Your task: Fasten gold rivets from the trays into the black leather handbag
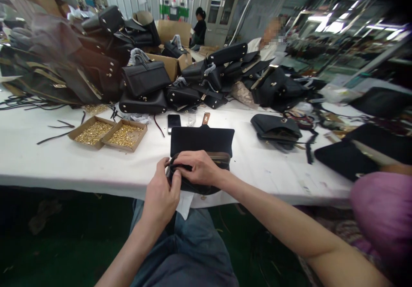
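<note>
A black handbag (202, 141) lies at the front edge of the white table, its flap folded back away from me. With thumb and fingers, my left hand (162, 188) grips the bag's left end. My right hand (198, 167) reaches across to that same corner, its fingers closed on the edge of the opening beside my left thumb. Whatever small part sits between the fingertips is hidden. A brown leather tab (206, 118) sticks out beyond the flap. Under the bag, a white scrap (185, 205) hangs over the table edge.
Two cardboard trays of gold-coloured metal pieces (93, 133) stand to the left. A phone (174, 124) lies behind the bag. Stacked black handbags (146, 79) fill the back, and another black bag (275, 129) rests to the right. A person in a purple sleeve (383, 209) sits close on my right.
</note>
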### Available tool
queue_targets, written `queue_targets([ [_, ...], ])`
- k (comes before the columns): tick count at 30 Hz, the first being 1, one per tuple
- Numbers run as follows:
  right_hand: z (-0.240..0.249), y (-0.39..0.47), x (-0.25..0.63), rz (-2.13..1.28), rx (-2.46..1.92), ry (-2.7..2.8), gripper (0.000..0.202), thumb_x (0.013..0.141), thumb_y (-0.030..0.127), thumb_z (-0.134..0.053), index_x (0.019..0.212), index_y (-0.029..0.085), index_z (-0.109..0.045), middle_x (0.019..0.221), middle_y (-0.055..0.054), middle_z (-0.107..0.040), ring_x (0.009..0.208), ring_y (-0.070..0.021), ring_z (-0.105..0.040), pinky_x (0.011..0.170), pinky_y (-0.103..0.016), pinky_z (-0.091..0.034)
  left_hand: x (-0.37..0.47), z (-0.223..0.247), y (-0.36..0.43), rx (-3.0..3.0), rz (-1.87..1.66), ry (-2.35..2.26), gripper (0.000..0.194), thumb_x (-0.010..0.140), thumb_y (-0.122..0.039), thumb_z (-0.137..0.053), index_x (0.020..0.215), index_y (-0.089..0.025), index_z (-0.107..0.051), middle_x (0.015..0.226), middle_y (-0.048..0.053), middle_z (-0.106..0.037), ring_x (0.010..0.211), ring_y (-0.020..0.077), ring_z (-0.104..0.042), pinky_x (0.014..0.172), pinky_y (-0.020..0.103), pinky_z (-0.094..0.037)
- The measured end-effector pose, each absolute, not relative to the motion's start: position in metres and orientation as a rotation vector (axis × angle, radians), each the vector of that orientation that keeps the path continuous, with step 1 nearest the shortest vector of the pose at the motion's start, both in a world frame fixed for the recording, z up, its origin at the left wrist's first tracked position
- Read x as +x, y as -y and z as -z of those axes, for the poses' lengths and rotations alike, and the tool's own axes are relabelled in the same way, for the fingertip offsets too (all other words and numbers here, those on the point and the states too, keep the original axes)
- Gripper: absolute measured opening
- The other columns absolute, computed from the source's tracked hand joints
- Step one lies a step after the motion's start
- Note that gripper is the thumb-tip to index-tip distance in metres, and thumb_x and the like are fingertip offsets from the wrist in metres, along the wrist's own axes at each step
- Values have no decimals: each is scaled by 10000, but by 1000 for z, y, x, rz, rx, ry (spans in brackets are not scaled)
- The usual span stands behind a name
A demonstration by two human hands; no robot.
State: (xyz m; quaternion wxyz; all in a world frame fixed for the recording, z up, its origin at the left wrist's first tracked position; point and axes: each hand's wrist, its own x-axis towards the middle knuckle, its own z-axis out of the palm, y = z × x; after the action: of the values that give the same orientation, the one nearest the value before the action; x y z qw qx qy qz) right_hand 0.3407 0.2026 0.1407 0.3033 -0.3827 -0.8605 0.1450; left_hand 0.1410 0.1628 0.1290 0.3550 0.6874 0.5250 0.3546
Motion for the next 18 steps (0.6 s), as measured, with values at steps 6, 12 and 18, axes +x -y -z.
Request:
queue_targets([
  [6,-141,-208,342,-364,-1032,2276,148,953,162,-725,1083,199,-786,1038,-57,-797,924,-203,-751,840,-285,-567,145,-139,-172,2101,-762,-1348,405,1117,-256,-364,1511,-198,-441,1226,164,-761,1007,303,-782,840,386,-578],
  [12,-147,-211,342,-484,-1020,2238,107,984,153,-699,985,218,-783,956,-36,-784,860,-206,-737,782,-299,-541,145,-164,-179,2412,-331,-1396,494,989,-88,-412,1483,-89,-420,1129,195,-756,924,302,-787,777,353,-579],
  [18,-156,-207,339,-608,-1160,2142,100,967,167,-710,1027,237,-748,994,-28,-804,888,-224,-759,793,-329,-549,141,-177,-189,2347,-278,-1364,363,962,-104,-442,1315,-97,-521,993,181,-764,879,330,-784,735,387,-589],
])
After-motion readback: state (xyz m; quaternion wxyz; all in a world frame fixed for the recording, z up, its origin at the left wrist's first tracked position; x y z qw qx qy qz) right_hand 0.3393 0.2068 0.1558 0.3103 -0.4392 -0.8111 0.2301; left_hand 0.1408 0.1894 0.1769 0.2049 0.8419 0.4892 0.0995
